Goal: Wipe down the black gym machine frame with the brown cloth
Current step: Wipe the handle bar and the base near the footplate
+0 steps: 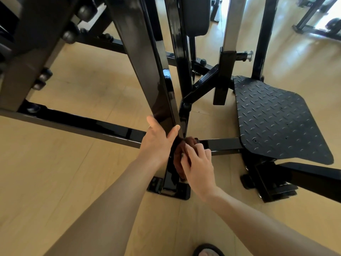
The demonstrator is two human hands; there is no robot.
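Observation:
A glossy black slanted post of the gym machine frame (147, 58) runs down to a floor plate at centre. My left hand (158, 139) grips the post low down, thumb on its right edge and fingers round the left side. Just to the right, my right hand (198, 165) holds the bunched brown cloth (181, 150) against the post's lower right side, near where the horizontal floor bars meet it. Much of the cloth is hidden under my fingers.
A black diamond-plate footplate (276, 117) sits to the right. A horizontal floor bar (83, 124) runs off to the left. Uprights and a pop-pin knob (249, 55) stand behind. Wood-look floor lies all around. A sandalled foot (206, 251) shows at the bottom edge.

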